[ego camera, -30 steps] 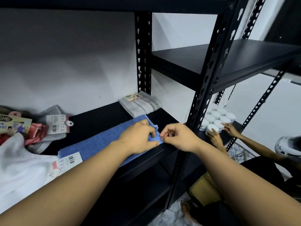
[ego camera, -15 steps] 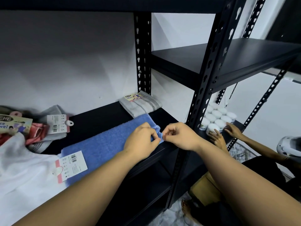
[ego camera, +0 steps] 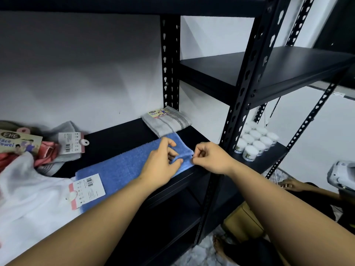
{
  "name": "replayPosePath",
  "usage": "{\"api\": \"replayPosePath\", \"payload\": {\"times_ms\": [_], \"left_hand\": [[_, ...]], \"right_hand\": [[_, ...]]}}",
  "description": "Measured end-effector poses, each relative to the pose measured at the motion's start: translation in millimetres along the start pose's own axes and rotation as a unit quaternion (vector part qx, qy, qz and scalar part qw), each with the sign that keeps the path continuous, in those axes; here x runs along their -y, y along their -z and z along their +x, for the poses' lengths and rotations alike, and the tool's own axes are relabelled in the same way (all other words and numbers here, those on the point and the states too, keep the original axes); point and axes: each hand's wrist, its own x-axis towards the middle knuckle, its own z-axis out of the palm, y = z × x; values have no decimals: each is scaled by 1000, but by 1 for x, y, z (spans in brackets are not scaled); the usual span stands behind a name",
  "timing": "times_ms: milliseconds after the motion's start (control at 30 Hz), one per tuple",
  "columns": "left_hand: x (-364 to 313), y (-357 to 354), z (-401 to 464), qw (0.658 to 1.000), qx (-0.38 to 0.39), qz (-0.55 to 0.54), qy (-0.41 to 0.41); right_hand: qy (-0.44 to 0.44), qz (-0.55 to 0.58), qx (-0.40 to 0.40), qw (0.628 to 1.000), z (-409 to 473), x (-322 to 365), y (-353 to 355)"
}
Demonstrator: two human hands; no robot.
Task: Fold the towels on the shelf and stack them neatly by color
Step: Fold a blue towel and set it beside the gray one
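- blue towel (ego camera: 123,167) lies spread flat along the front edge of the black shelf (ego camera: 119,141), its right end under both hands.
- left hand (ego camera: 161,164) rests over the towel's right end; thumb and forefinger are bent toward a small raised fold of cloth, the other fingers loosely curled above it. whether it truly pinches the cloth cannot be told.
- right hand (ego camera: 211,158) sits just right of the left hand, at the towel's right corner; fingers curled in, thumb and forefinger nipping the corner edge.
- paper tag (ego camera: 86,189) lies on the towel's far-left end, well left of the left hand.
- grey towel (ego camera: 167,121), folded and carrying a printed label, lies just behind the left hand against the wall, its near edge touching or just beside the blue towel.
- white cloth (ego camera: 25,191) lies heaped well left of the left hand, beside the tag.
- pink towel (ego camera: 46,152) and another grey cloth (ego camera: 65,129) lie crumpled behind the white cloth, with a label card (ego camera: 17,141) on top.
- white jars (ego camera: 253,141) stand grouped on a lower shelf to the right of the right hand, beyond the upright post (ego camera: 247,83).
- another person's hand (ego camera: 290,184) shows low, right of the right hand.
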Motion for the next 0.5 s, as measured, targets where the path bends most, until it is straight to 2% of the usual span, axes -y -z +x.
{"api": "replayPosePath", "payload": {"times_ms": [233,400,500], "left_hand": [[4,-1,2,999,-31,-12,15],[5,-1,2,1000,-14,4,11],[4,-2,2,1000,-18,1,-11]], "right_hand": [[-28,13,20,999,3,5,9],[-7,-31,37,999,3,2,7],[-6,-11,40,999,2,-2,8]]}}
